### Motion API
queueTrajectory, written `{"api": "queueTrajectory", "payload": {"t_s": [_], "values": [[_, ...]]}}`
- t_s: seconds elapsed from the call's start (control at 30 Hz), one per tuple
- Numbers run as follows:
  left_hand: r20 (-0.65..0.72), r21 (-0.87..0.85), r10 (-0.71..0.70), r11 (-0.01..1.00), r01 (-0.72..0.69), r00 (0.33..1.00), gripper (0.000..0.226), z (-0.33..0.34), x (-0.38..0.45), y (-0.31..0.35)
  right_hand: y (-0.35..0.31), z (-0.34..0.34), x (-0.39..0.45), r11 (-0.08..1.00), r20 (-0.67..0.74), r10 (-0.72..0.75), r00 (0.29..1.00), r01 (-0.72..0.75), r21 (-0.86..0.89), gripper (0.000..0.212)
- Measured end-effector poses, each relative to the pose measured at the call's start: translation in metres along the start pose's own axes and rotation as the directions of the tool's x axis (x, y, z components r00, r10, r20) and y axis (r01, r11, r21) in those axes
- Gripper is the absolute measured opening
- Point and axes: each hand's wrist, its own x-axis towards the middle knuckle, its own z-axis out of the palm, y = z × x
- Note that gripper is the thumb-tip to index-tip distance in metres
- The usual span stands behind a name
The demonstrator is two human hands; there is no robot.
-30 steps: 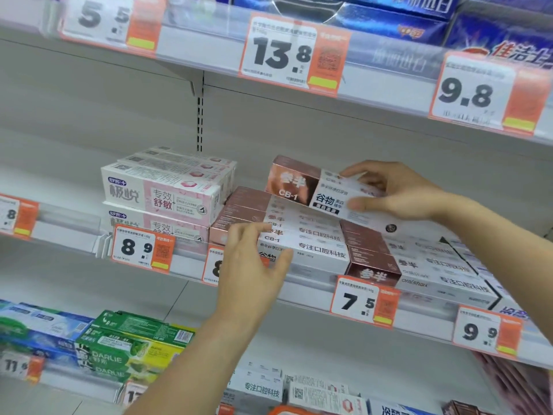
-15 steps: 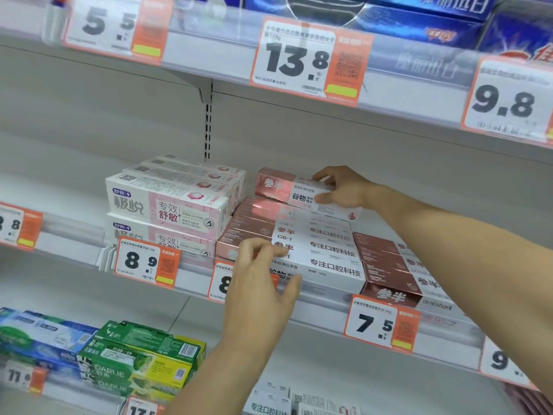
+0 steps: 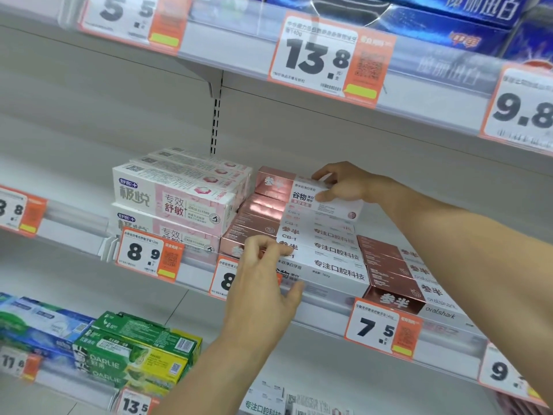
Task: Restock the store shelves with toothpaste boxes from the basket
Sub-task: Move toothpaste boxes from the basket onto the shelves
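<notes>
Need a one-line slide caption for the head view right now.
Right hand sets a rose-gold toothpaste box atop the stack while the left hand steadies the front box.

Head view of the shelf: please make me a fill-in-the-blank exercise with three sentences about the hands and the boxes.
1. The right hand holds a rose-gold box at the ____ of its stack.
2. The left hand touches the stack's ____ box.
3. The price tag under the pink-and-white boxes reads ____.

Missing words: top; front; 8.9
</notes>
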Motion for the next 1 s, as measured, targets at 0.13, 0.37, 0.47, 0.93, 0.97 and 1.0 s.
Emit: {"api": "queueTrajectory", "payload": {"t_s": [0.13,0.37,0.47,0.93,0.97,1.0], "values": [[0.001,0.004,0.008,1.0,-0.008,1.0,0.046,0.0,0.0,0.0,-0.001,0.003,0.003,0.998,0.024,0.046,0.999,-0.047,0.047,0.051],[0.0,-0.001,0.025,1.0,-0.025,1.0,0.047,0.0,-0.001,-0.002,0.006,0.014,0.012,0.994,0.113,0.044,0.993,-0.055,0.095,0.051],[-0.003,0.0,0.036,0.999,-0.036,0.999,0.046,0.001,0.0,-0.004,0.009,0.008,0.01,0.994,0.057,0.025,0.998,-0.031,0.104,0.049],[-0.013,-0.006,0.001,1.0,-0.001,1.0,0.042,0.001,-0.001,0.003,-0.012,-0.004,-0.008,0.989,0.24,0.033,0.97,0.003,-0.148,0.063],[-0.013,-0.007,0.0,1.0,0.0,1.0,0.042,0.0,-0.001,0.003,-0.013,-0.003,-0.009,0.983,0.252,0.046,0.966,0.001,-0.184,0.062],[-0.012,-0.007,0.001,1.0,-0.002,1.0,0.042,0.0,-0.002,0.003,-0.013,-0.003,-0.01,0.979,0.26,0.051,0.964,0.002,-0.201,0.061]]}}
